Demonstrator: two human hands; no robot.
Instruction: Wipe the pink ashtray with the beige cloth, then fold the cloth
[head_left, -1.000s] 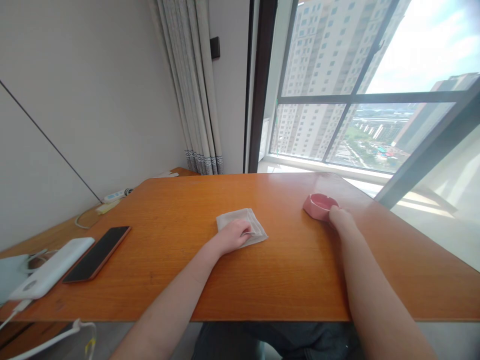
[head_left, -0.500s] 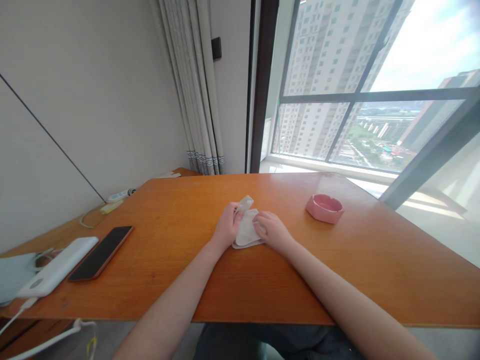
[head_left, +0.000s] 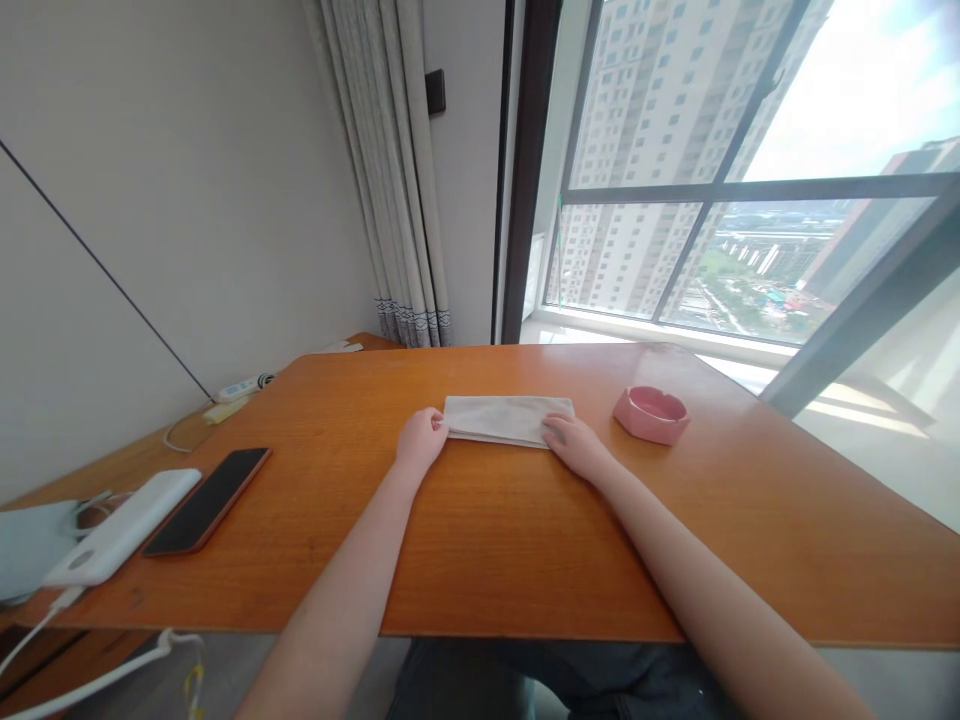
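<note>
A white cloth [head_left: 499, 417], folded into a long flat strip, lies crosswise on the wooden table [head_left: 525, 560]. At its lower left corner, my left hand [head_left: 421, 436] is closed in a pinch on the edge. My right hand [head_left: 576, 442] holds the lower right end, its fingers over the cloth and partly hiding that corner. The layers show as a thin double line along the near edge.
To the right of my right hand stands a pink ashtray [head_left: 652, 415]. On the left lie a dark phone [head_left: 208, 502] and a white power bank [head_left: 124, 527] with a cable. A power strip [head_left: 238, 389] sits beyond the table's left edge, and a window [head_left: 712, 190] is behind.
The bunched cloth has been spread sideways into a long folded strip. My left hand has moved left and my right hand right, both slightly, to its two ends.
</note>
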